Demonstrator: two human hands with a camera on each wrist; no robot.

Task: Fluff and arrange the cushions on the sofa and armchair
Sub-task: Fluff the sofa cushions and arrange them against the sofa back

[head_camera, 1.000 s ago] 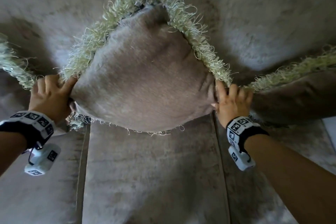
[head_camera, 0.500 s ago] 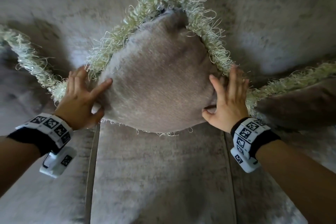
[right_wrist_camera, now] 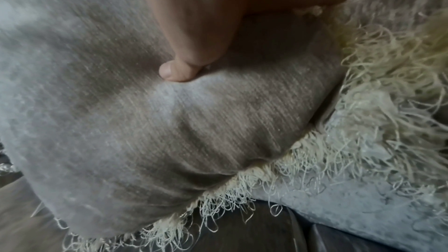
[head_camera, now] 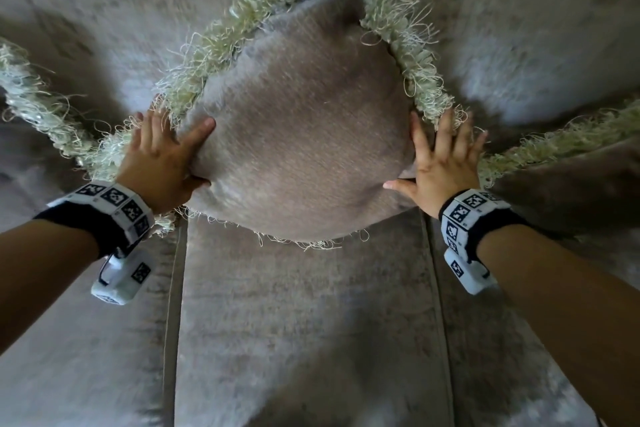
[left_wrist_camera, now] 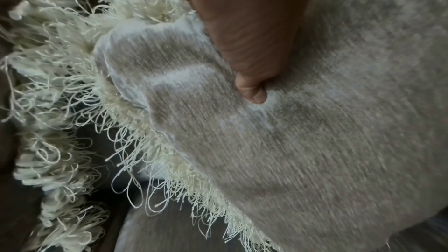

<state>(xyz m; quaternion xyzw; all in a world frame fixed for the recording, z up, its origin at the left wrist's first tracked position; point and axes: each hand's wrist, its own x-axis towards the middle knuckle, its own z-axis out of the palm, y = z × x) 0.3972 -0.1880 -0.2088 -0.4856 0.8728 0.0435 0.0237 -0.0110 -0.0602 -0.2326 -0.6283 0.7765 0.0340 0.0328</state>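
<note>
Fringed cushion (head_camera: 301, 135) stands on one corner on the sofa seat (head_camera: 304, 322), leaning on the backrest. Left hand (head_camera: 157, 163) and right hand (head_camera: 441, 166) press its two side corners, each grip wide, fingers spread flat, thumbs (left_wrist_camera: 252, 91) dug into the plush.

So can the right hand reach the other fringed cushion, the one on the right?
Probably yes. The right hand presses flat on the middle cushion, and the right cushion lies just beside its wrist. Nothing sits between them, so a short sideways move should do.
</note>
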